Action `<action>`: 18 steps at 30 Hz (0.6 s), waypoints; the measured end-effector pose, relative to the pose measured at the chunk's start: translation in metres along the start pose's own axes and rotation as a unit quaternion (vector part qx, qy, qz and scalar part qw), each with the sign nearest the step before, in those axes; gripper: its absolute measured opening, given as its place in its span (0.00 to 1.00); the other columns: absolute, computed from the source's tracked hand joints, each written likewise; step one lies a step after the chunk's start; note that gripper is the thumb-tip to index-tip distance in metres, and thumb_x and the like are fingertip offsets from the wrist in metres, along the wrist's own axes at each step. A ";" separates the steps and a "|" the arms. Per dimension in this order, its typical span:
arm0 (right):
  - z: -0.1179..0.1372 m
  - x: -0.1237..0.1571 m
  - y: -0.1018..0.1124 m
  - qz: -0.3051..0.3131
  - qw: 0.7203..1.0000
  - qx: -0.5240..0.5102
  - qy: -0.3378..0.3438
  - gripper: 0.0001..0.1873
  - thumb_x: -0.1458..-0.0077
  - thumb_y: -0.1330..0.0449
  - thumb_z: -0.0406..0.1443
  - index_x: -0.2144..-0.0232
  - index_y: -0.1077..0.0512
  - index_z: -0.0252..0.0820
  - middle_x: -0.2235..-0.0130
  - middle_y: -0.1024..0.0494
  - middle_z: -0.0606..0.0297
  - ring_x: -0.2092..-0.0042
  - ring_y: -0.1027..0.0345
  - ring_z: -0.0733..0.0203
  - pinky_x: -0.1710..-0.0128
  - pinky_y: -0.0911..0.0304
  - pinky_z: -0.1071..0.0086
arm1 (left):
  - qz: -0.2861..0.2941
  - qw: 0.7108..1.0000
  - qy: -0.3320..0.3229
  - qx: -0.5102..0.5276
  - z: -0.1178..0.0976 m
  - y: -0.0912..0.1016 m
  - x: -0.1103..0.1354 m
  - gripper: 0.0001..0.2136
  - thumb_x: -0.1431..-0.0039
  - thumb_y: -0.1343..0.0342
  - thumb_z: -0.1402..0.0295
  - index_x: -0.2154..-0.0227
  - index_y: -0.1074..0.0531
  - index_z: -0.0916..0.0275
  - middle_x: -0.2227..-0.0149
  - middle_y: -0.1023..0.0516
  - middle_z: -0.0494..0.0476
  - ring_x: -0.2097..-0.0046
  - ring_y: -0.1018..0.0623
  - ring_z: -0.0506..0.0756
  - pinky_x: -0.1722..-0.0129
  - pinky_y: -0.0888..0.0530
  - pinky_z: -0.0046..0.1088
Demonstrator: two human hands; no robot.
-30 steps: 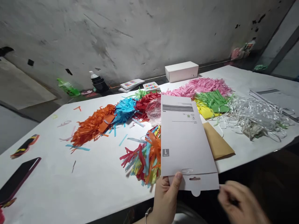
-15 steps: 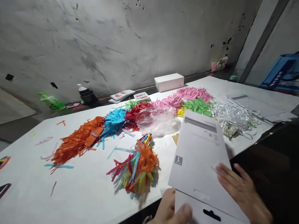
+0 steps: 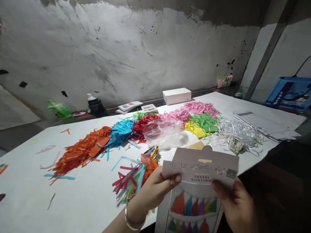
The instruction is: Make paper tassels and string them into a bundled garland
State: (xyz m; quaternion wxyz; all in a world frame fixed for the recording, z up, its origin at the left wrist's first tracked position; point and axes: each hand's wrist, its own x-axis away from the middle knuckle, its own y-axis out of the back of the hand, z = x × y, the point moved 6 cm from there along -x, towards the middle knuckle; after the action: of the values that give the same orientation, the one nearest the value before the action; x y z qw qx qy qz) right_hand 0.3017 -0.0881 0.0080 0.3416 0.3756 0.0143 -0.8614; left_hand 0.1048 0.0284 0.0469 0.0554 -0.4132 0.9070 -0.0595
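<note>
Between my two hands is a printed tassel bunting packaging card, its picture of coloured tassels facing me. My left hand, with a bangle at the wrist, grips its left edge, thumb on the front. On the other side my right hand pinches the right edge below the top flap, which has a hanging slot. Partly hidden behind my left arm lies a multicoloured tassel bundle. Just beyond the card are a crumpled clear plastic bag and yellow tassels.
Orange tassels, blue ones, red ones, pink ones and green ones line the white-covered table. White string and flat cards lie right. A white box stands near the wall.
The card has turned from its plain printed back to its picture side and sits lower. My right hand has gone from lying flat on it to pinching its edge.
</note>
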 end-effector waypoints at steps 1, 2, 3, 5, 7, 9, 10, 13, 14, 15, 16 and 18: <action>0.003 -0.004 -0.006 -0.022 1.000 -0.011 0.014 0.21 0.39 0.37 0.37 0.45 0.33 0.44 0.59 0.18 0.60 0.65 0.21 0.57 0.71 0.26 0.71 | -0.010 1.000 0.006 -0.015 0.003 0.004 -0.003 0.18 0.47 0.34 0.54 0.61 0.17 0.63 0.62 0.17 0.61 0.57 0.21 0.64 0.55 0.25 0.37; 0.007 -0.007 -0.007 -0.056 0.998 -0.005 0.040 0.26 0.41 0.36 0.36 0.41 0.36 0.46 0.53 0.20 0.57 0.60 0.21 0.55 0.67 0.26 0.69 | -0.020 0.999 0.005 -0.028 0.006 0.009 -0.005 0.17 0.46 0.35 0.54 0.62 0.17 0.64 0.63 0.17 0.61 0.57 0.22 0.63 0.55 0.25 0.36; 0.014 -0.009 -0.008 -0.080 0.994 0.018 0.078 0.29 0.42 0.35 0.35 0.40 0.37 0.48 0.49 0.23 0.56 0.55 0.23 0.54 0.62 0.26 0.66 | -0.027 0.999 0.006 -0.037 0.010 0.013 -0.005 0.16 0.45 0.35 0.55 0.63 0.17 0.64 0.63 0.17 0.60 0.58 0.22 0.62 0.55 0.26 0.35; 0.031 -0.013 -0.017 -0.052 0.978 0.089 0.180 0.25 0.43 0.35 0.32 0.44 0.31 0.52 0.48 0.25 0.59 0.48 0.29 0.51 0.51 0.32 0.59 | -0.029 0.999 0.019 -0.043 0.020 0.020 -0.002 0.15 0.44 0.36 0.55 0.63 0.17 0.63 0.63 0.17 0.59 0.59 0.23 0.60 0.55 0.26 0.34; 0.043 -0.017 -0.033 0.015 0.958 0.141 0.248 0.17 0.41 0.38 0.30 0.50 0.25 0.50 0.53 0.23 0.60 0.48 0.31 0.50 0.46 0.39 0.55 | -0.014 0.999 0.041 -0.020 0.031 0.024 0.002 0.17 0.44 0.36 0.55 0.61 0.17 0.63 0.62 0.17 0.59 0.57 0.22 0.61 0.54 0.27 0.35; 0.048 -0.023 -0.045 0.047 0.950 0.152 0.270 0.13 0.39 0.40 0.30 0.53 0.24 0.47 0.58 0.21 0.60 0.52 0.30 0.51 0.46 0.42 0.53 | 0.013 0.997 0.068 0.025 0.040 0.025 0.005 0.19 0.45 0.35 0.53 0.58 0.18 0.63 0.61 0.17 0.61 0.55 0.22 0.63 0.51 0.28 0.37; 0.049 -0.026 -0.049 0.046 0.952 0.144 0.267 0.12 0.38 0.41 0.30 0.54 0.23 0.46 0.60 0.21 0.61 0.54 0.29 0.52 0.47 0.43 0.53 | 0.025 0.995 0.081 0.053 0.044 0.025 0.006 0.20 0.46 0.35 0.53 0.57 0.18 0.64 0.61 0.17 0.62 0.53 0.22 0.64 0.50 0.28 0.39; 0.049 -0.037 -0.058 0.078 0.963 0.084 0.245 0.13 0.39 0.41 0.28 0.54 0.23 0.47 0.64 0.21 0.64 0.59 0.27 0.57 0.52 0.38 0.56 | 0.044 0.986 0.111 0.120 0.051 0.027 0.007 0.20 0.47 0.34 0.53 0.59 0.17 0.65 0.61 0.17 0.64 0.51 0.22 0.67 0.47 0.30 0.42; 0.048 -0.040 -0.060 0.104 0.964 0.054 0.237 0.13 0.39 0.41 0.28 0.55 0.23 0.47 0.65 0.21 0.64 0.60 0.27 0.58 0.54 0.36 0.58 | 0.048 0.983 0.116 0.134 0.053 0.028 0.007 0.20 0.48 0.33 0.53 0.60 0.17 0.65 0.61 0.17 0.65 0.50 0.22 0.68 0.46 0.30 0.43; 0.048 -0.044 -0.061 0.134 0.964 0.023 0.228 0.12 0.39 0.41 0.28 0.56 0.23 0.46 0.66 0.22 0.65 0.61 0.27 0.59 0.57 0.34 0.60 | 0.051 0.981 0.118 0.145 0.054 0.029 0.007 0.20 0.49 0.33 0.54 0.59 0.17 0.65 0.61 0.16 0.65 0.50 0.22 0.68 0.45 0.31 0.44; 0.047 -0.048 -0.062 0.165 0.962 -0.004 0.216 0.11 0.39 0.41 0.29 0.57 0.22 0.46 0.67 0.22 0.65 0.63 0.27 0.59 0.60 0.32 0.62 | 0.055 0.980 0.119 0.153 0.055 0.029 0.008 0.20 0.49 0.33 0.55 0.58 0.18 0.64 0.61 0.16 0.64 0.50 0.21 0.68 0.44 0.32 0.45; 0.048 -0.054 -0.062 0.211 0.956 -0.045 0.200 0.07 0.38 0.40 0.31 0.60 0.22 0.46 0.69 0.23 0.66 0.64 0.27 0.60 0.62 0.31 0.64 | 0.059 0.979 0.115 0.158 0.056 0.029 0.009 0.20 0.49 0.32 0.56 0.56 0.18 0.63 0.61 0.16 0.64 0.50 0.21 0.68 0.43 0.33 0.45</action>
State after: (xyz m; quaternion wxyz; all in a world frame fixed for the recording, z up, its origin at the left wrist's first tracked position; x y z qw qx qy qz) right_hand 0.2600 -0.0230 0.0631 0.5225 0.5191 0.0412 -0.6752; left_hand 0.0857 0.0370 -0.0135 0.0183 -0.3351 0.9093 -0.2461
